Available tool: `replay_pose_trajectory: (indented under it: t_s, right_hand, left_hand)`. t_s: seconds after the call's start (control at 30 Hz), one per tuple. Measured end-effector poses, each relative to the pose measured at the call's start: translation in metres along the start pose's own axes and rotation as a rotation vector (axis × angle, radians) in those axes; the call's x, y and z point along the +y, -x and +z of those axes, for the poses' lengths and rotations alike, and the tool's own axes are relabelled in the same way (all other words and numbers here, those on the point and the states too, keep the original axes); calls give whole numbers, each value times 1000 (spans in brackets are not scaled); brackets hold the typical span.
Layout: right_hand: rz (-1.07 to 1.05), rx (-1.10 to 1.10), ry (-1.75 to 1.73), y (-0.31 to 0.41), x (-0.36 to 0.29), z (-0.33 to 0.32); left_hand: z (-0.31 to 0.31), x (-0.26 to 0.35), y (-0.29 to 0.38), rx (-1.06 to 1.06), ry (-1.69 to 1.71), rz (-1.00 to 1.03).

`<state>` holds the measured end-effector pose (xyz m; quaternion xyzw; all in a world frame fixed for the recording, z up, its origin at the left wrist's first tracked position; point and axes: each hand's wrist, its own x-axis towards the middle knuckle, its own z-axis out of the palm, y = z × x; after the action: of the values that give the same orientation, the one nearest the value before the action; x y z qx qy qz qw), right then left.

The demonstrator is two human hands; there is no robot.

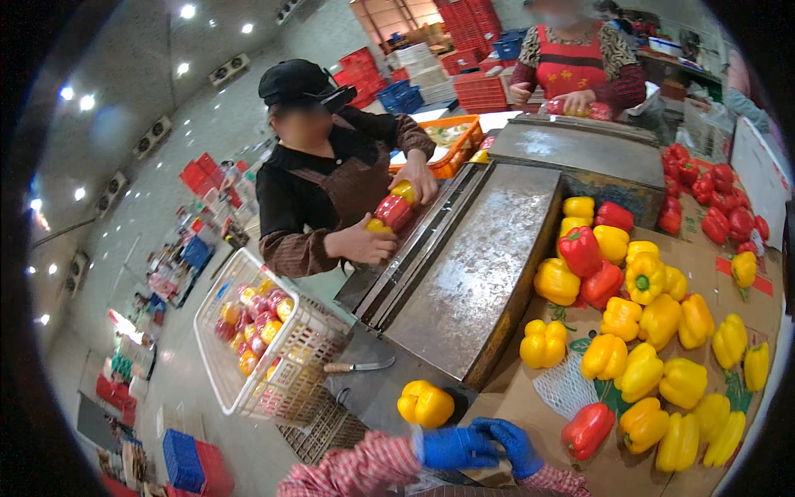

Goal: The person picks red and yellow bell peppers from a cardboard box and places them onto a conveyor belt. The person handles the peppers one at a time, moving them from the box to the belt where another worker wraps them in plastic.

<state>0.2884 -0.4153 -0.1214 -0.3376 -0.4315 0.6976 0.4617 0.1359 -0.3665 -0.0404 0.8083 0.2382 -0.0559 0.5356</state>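
My left hand point(459, 447) and my right hand point(512, 446), both in blue gloves, meet at the near edge of the work surface. Their fingers overlap, and whether anything lies between them is hidden. Just beyond my left hand sits a yellow bell pepper point(425, 404). To the right of my right hand lies a red bell pepper point(589, 430) on flattened cardboard point(497, 404). Further right, many yellow bell peppers point(659, 320) are spread out, with a few red ones point(580, 251) among them. A white foam net sleeve point(566, 386) lies flat beside the yellow peppers.
A metal-topped wrapping bench point(466, 267) stands ahead. A knife point(360, 367) lies at its near end, beside a white crate point(248, 397) of wrapped peppers. Across the bench, a person point(323, 180) holds red and yellow peppers point(394, 212); another person point(571, 68) works further back.
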Motion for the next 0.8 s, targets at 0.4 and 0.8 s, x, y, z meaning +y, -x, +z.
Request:
replay_pose_trajectory:
  t_s: [0.4, 0.8]
  right_hand:
    - [105, -134, -385, -10, 26, -17]
    - [23, -179, -221, -12, 20, -19]
  left_hand:
    - [-140, 9, -283, 613, -1563, 142]
    - [-140, -8, -328, 479, -1596, 141]
